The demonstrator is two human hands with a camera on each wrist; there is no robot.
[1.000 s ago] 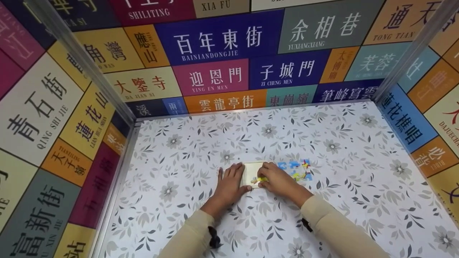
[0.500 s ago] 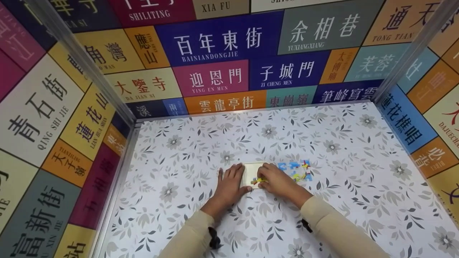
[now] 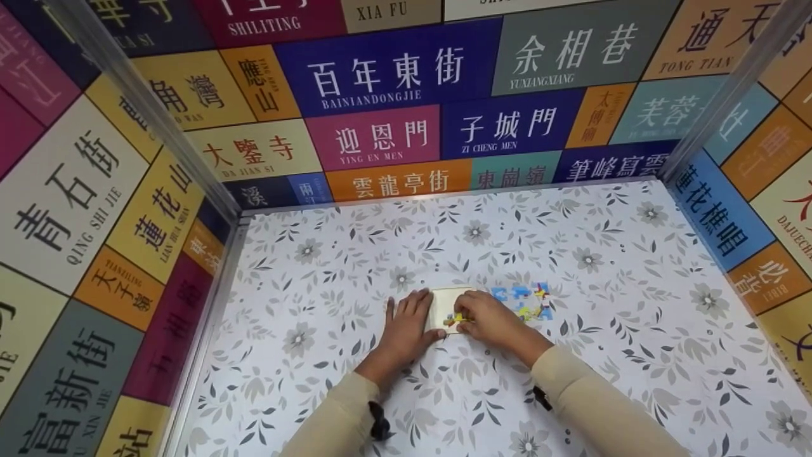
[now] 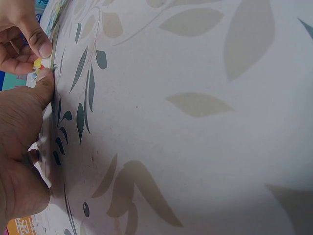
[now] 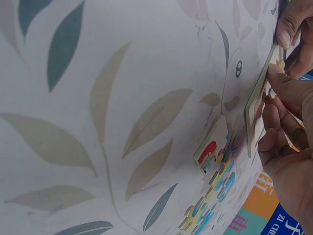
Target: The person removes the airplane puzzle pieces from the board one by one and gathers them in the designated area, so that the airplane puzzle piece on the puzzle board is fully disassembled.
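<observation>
A small pale puzzle board (image 3: 444, 299) with a raised rim lies on the table between both hands. My left hand (image 3: 405, 327) rests at its left edge, fingers stretched along the side and thumb at the near corner. Over the board, my right hand (image 3: 491, 319) pinches a yellow puzzle piece (image 4: 37, 63) between thumb and fingers. A few colours, red and yellow, show at the board's near side just left of those fingertips (image 3: 461, 325). The right hand covers the right part of the board.
Several loose blue and yellow puzzle pieces (image 3: 520, 292) lie to the right of the board, partly behind the right hand. The table (image 3: 355, 254) has a white leaf-and-flower cover. Walls with coloured name panels (image 3: 387, 63) enclose its back and sides.
The right fingertips have shifted slightly over the board's near side, and more red and yellow shows beside them. The left hand has stayed in place.
</observation>
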